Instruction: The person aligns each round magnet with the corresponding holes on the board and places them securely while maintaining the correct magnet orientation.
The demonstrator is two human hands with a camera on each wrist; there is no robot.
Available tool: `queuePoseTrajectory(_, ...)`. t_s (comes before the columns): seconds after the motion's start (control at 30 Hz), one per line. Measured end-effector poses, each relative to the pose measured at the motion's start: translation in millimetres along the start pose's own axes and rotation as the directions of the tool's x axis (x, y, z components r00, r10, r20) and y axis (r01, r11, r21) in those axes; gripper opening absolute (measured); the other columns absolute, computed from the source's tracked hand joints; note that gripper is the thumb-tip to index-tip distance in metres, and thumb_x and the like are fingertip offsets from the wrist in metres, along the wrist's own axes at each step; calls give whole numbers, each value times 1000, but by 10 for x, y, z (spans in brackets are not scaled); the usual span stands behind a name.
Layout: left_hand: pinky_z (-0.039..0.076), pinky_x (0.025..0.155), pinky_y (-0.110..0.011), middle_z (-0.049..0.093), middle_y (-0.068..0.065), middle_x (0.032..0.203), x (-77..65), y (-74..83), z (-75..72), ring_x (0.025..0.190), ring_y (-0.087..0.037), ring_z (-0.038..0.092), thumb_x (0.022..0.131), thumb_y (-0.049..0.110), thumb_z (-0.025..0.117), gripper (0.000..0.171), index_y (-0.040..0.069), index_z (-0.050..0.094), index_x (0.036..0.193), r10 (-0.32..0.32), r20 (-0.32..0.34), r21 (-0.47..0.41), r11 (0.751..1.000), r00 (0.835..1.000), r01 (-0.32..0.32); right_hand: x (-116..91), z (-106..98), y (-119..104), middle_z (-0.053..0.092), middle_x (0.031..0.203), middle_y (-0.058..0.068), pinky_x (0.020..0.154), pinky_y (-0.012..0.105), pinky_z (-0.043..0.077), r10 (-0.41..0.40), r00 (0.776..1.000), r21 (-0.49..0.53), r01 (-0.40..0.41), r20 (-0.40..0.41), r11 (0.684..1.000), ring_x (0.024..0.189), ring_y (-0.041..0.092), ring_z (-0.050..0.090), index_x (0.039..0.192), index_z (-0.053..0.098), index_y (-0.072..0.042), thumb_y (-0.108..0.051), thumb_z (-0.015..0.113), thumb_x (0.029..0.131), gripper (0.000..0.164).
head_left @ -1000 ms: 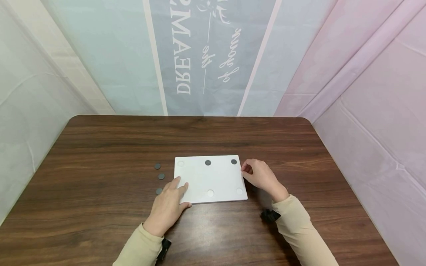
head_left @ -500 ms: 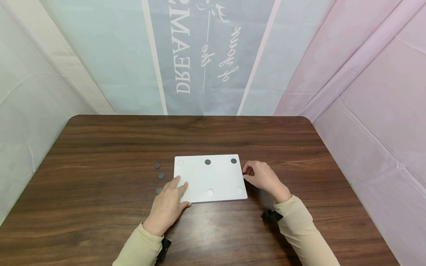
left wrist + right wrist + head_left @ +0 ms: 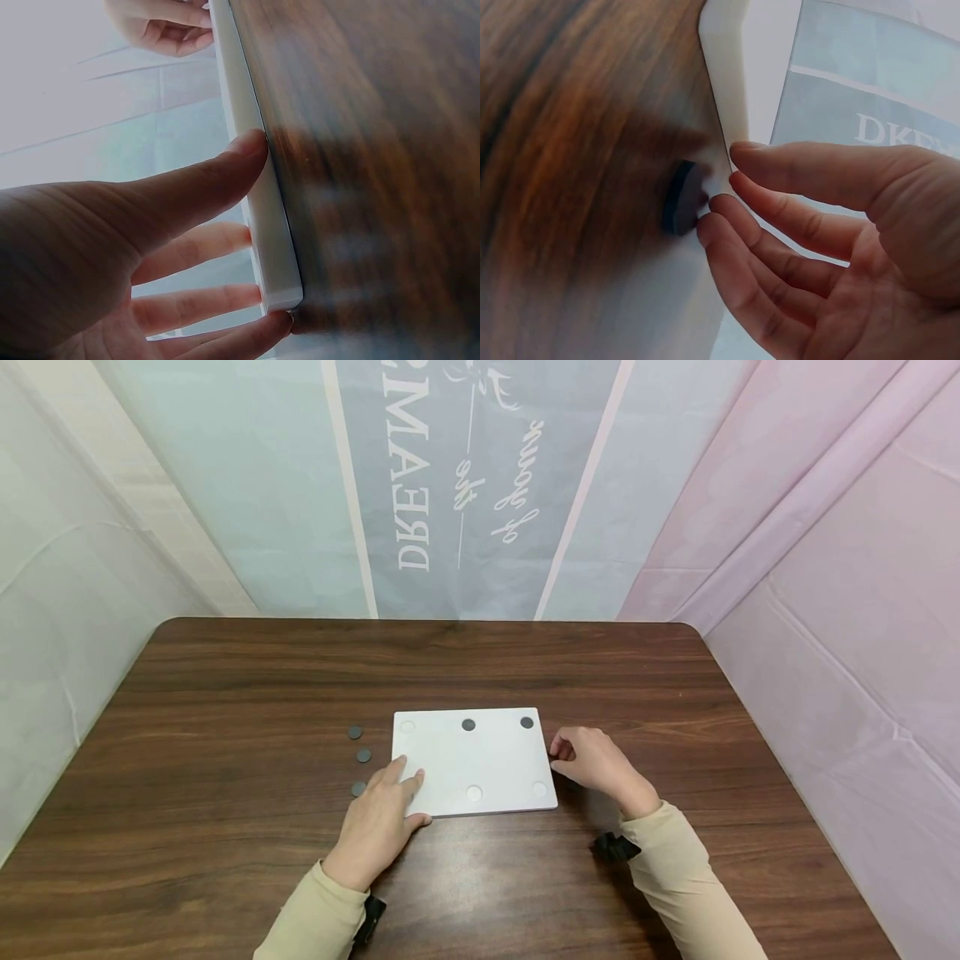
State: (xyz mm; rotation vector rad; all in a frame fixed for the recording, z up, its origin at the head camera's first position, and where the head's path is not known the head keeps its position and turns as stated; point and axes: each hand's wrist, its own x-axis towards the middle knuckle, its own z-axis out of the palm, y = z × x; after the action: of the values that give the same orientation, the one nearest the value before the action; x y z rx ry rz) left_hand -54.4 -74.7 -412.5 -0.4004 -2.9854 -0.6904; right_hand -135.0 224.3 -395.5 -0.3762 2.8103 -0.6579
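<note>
A white rectangular board point(image 3: 483, 760) lies on the table; dark grey discs point(image 3: 468, 725) fill two round recesses along its far edge. My left hand point(image 3: 377, 822) rests on the near left corner with spread fingers. In the left wrist view its thumb point(image 3: 244, 154) presses the board's near side. My right hand point(image 3: 596, 764) is just beyond the board's right edge. The right wrist view shows its loosely curled fingers point(image 3: 761, 311) beside a dark disc point(image 3: 684, 199) on the table. Nothing is visible between thumb and index finger; whether other fingertips touch the disc I cannot tell.
Three loose grey discs point(image 3: 363, 755) lie left of the board, the nearest partly behind my left hand. Unfilled round recesses point(image 3: 474, 792) show in the board. The brown wooden table point(image 3: 480, 668) ends at a printed fabric backdrop point(image 3: 457, 527).
My right hand has shifted slightly right and towards me, away from the board's right edge. My left hand, the board and the loose discs stay where they were.
</note>
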Motion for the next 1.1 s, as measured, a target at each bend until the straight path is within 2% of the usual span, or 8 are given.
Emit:
queuePoseTrajectory(0.7, 54, 77, -52, 53, -26, 132, 1, 1, -3, 115, -43, 55, 73, 22, 83, 53, 1, 67, 118, -7, 8, -1, 1000, 1000, 7, -29, -28, 53, 63, 73, 1, 65, 31, 47, -35, 998, -62, 39, 59, 997, 67, 11, 55, 78, 63, -8, -8, 77, 74, 15)
queuePoseTrajectory(1.1, 54, 75, -51, 53, -26, 133, 4, -5, -3, 116, -43, 55, 73, 23, 83, 53, 2, 67, 119, -5, 10, 6, 1000, 1000, 5, -56, -67, 71, 62, 75, 2, 67, 34, 46, -61, 994, -121, 72, 91, 990, 70, 14, 55, 80, 63, -8, -10, 81, 71, 20)
